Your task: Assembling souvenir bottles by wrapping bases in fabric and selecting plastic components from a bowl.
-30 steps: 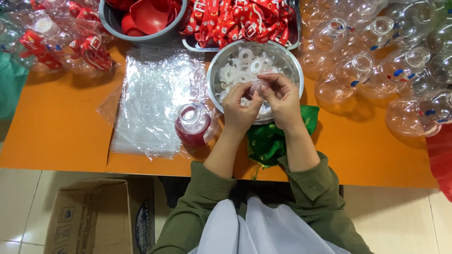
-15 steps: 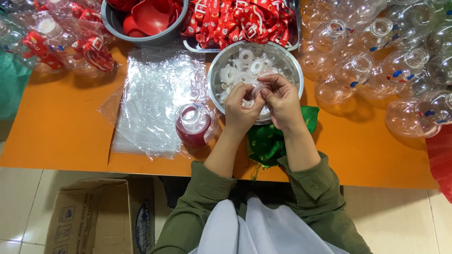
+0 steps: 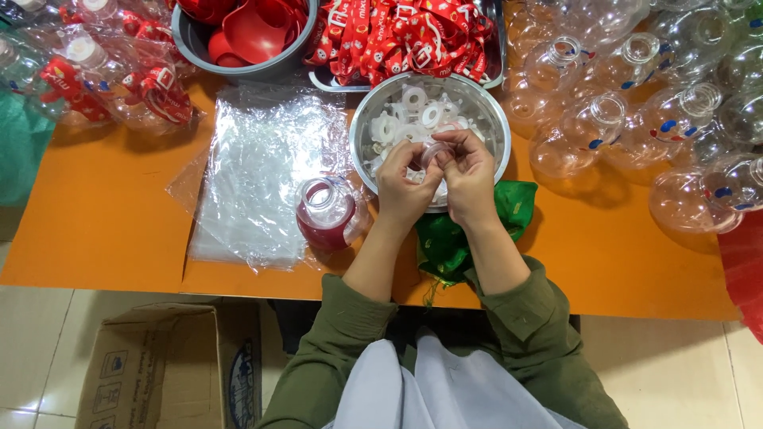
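Little has shifted: both hands stay over the steel bowl (image 3: pixel 485 107), left hand (image 3: pixel 405 187) and right hand (image 3: pixel 469 179) fingers pinching one white ring (image 3: pixel 433 151) together; the red-filled bottle (image 3: pixel 326 213) stands left of the bowl.

Your hands (image 3: pixel 437 179) cover the near part of the bowl (image 3: pixel 373 119), and the small ring (image 3: pixel 435 151) pinched between your fingers is mostly hidden. The picture's edges crop the red straps (image 3: pixel 413 32), the clear bottles (image 3: pixel 636 95) and the box (image 3: pixel 171 369).
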